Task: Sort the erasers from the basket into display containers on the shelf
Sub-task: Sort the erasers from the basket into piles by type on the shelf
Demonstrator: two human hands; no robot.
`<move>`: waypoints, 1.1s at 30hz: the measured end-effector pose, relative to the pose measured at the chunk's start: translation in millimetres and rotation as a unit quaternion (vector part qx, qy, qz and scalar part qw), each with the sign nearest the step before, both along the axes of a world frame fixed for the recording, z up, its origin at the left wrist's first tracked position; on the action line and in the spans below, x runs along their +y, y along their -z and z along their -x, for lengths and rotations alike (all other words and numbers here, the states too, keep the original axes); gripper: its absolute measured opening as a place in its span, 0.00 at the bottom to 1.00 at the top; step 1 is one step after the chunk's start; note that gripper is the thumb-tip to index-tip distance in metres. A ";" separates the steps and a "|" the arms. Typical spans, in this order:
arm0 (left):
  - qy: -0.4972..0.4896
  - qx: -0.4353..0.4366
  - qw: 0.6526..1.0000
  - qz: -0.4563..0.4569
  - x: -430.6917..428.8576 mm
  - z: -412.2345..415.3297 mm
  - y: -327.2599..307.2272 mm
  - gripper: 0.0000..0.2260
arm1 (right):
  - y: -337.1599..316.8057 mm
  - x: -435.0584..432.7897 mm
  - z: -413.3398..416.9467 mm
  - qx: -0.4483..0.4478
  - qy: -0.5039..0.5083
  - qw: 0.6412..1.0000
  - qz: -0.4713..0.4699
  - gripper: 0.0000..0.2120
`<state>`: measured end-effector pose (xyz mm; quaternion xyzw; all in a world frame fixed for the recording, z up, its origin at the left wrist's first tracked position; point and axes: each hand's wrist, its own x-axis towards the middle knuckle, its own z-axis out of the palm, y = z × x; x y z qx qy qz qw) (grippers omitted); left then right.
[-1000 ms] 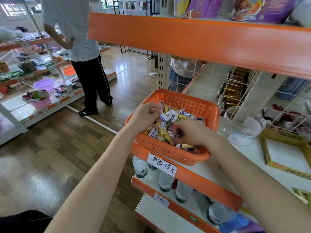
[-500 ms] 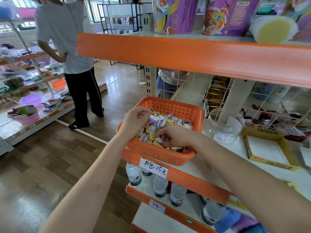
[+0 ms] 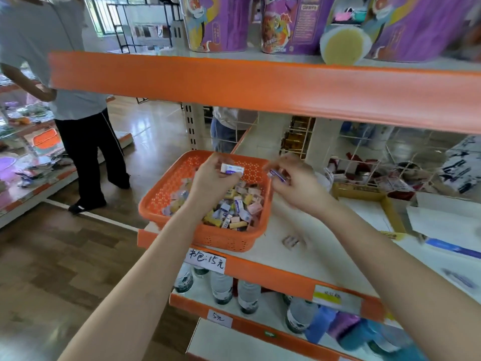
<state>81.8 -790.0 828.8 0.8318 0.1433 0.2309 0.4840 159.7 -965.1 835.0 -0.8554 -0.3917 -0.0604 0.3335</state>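
An orange perforated basket (image 3: 182,220) stands at the front edge of the white shelf (image 3: 307,259), holding several small wrapped erasers (image 3: 234,209) in yellow, pink, white and blue. My left hand (image 3: 210,181) is raised above the basket and pinches a white eraser with a blue band (image 3: 231,169). My right hand (image 3: 294,183) is lifted over the basket's right rim and pinches a small purple-and-white eraser (image 3: 277,174). A yellow cardboard display box (image 3: 390,212) lies open on the shelf to the right. One small eraser (image 3: 291,241) lies loose on the shelf beside the basket.
An orange-edged upper shelf (image 3: 260,84) hangs just above my hands, carrying purple tubs (image 3: 216,22). A clear plastic jar (image 3: 325,178) sits behind my right hand. Wire racks (image 3: 364,157) line the back. Water bottles (image 3: 221,287) fill the lower shelf. A person (image 3: 78,100) stands in the aisle at left.
Both hands have come up out of the basket, each now pinching an eraser. The view has shifted to the right, bringing more of the shelf into sight.
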 end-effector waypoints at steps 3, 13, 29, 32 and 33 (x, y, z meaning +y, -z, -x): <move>0.043 0.007 0.998 -0.034 -38.8 -22.4 -0.8 0.10 | 0.5 -48.7 -4.5 0.007 0.046 0.999 -0.010 0.12; 0.321 0.066 0.945 -0.016 -212.9 -67.5 37.3 0.09 | 40.3 -242.1 17.3 0.098 0.260 0.960 -0.025 0.17; 0.440 0.072 0.853 -0.271 -342.9 -60.8 85.6 0.04 | 100.2 -353.3 45.5 0.044 0.294 0.946 0.131 0.15; 0.408 0.060 0.855 -0.315 -338.8 -63.9 82.6 0.05 | 93.9 -349.1 43.1 0.038 0.307 0.944 0.112 0.21; 0.399 0.056 0.858 -0.318 -336.1 -64.5 81.2 0.05 | 91.3 -346.7 41.1 0.035 0.308 0.945 0.108 0.21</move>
